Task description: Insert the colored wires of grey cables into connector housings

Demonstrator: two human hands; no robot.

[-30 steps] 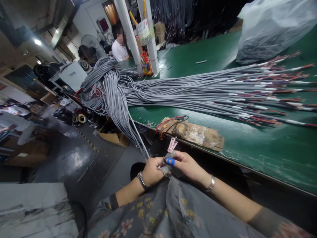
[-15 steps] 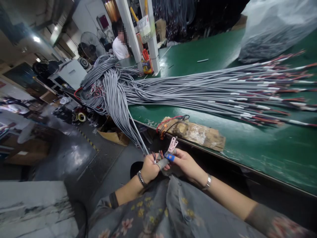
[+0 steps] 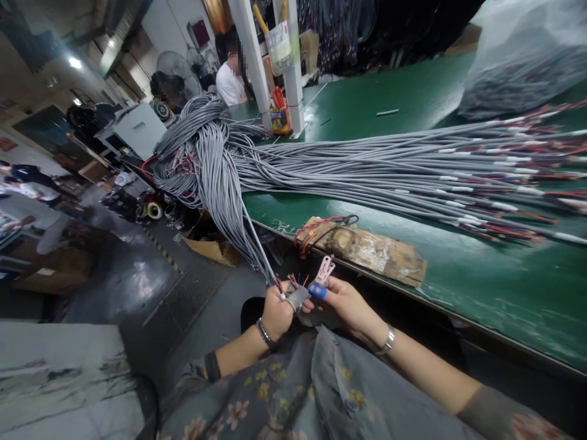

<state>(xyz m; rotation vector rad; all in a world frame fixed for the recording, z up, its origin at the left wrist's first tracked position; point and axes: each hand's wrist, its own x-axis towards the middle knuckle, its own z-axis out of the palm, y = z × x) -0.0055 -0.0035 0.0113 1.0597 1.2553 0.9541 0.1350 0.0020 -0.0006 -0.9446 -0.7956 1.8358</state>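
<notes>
My left hand [image 3: 276, 313] is closed on the end of a grey cable [image 3: 259, 258] that hangs down from the big bundle; short coloured wires [image 3: 293, 280] fan out above its fingers. My right hand [image 3: 345, 305] is closed right beside it on a small pink tool [image 3: 324, 269], with a blue cap [image 3: 316, 291] on one finger. Both hands meet over my lap, just below the table's front edge. A grey cover wraps my left thumb.
A thick bundle of grey cables [image 3: 367, 168] lies across the green table [image 3: 481, 269] and spills over its left end. A worn cardboard pad [image 3: 371, 250] with red and black wires sits at the table edge. A clear plastic bag [image 3: 523, 67] lies far right. A person sits at the far end.
The coloured wire ends now stick out above my left hand, where they were tucked in a second ago. Both hands have stayed together; the view has shifted slightly.
</notes>
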